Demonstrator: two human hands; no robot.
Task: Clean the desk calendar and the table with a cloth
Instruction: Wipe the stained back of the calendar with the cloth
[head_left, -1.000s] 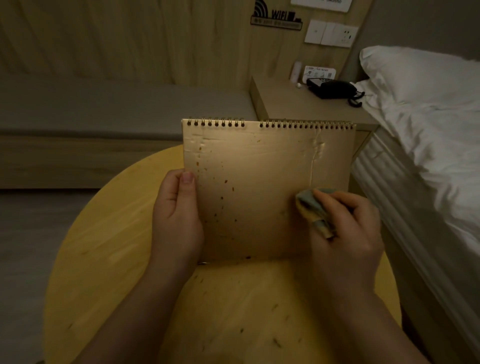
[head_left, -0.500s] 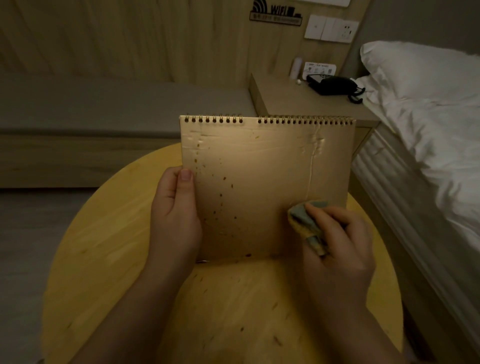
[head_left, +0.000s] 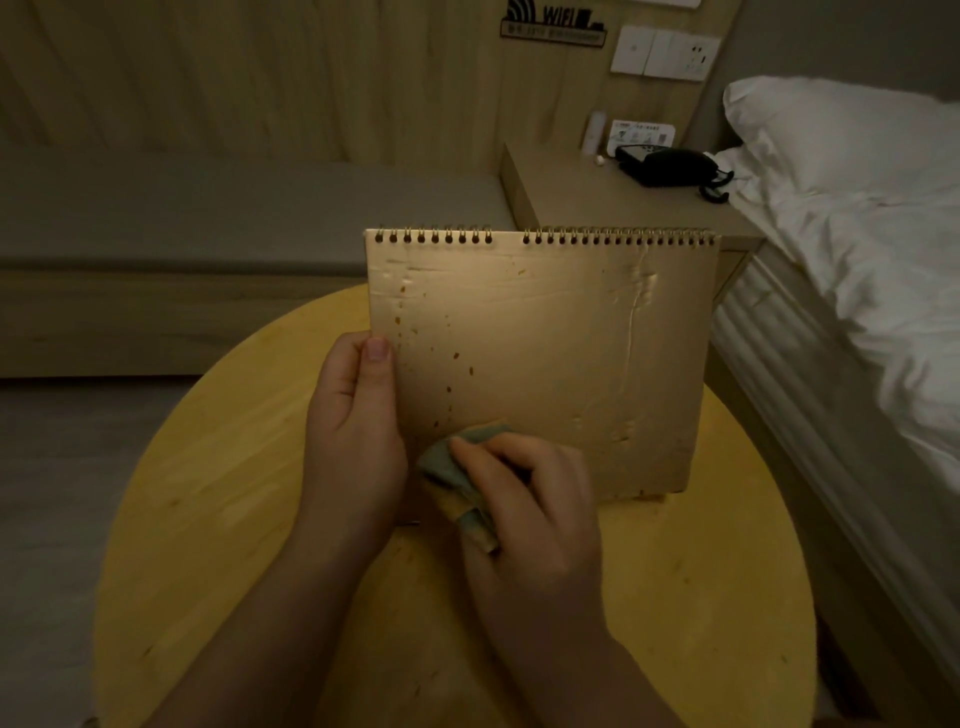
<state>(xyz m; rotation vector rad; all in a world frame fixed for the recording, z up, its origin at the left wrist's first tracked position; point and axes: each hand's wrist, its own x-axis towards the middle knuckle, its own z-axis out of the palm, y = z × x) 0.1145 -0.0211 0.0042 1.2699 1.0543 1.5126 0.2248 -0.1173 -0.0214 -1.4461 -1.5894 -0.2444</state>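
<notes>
A gold spiral-bound desk calendar (head_left: 550, 353) stands upright on the round wooden table (head_left: 208, 509). Brown spots run down its left side and pale smears streak its right side. My left hand (head_left: 353, 431) grips the calendar's left edge, thumb on the front. My right hand (head_left: 524, 499) holds a bunched grey-green cloth (head_left: 452, 473) and presses it against the calendar's lower left part, right beside my left hand. Small dark specks dot the tabletop in front of the calendar.
A bed with a white pillow and duvet (head_left: 857, 249) runs along the right, close to the table. Behind the calendar a nightstand (head_left: 566, 192) carries a black telephone (head_left: 670, 166). A grey cushioned bench (head_left: 208, 208) lines the wooden wall at the left.
My right hand has slid the cloth from the calendar's lower right across to its lower left. My left hand keeps the same grip on the left edge.
</notes>
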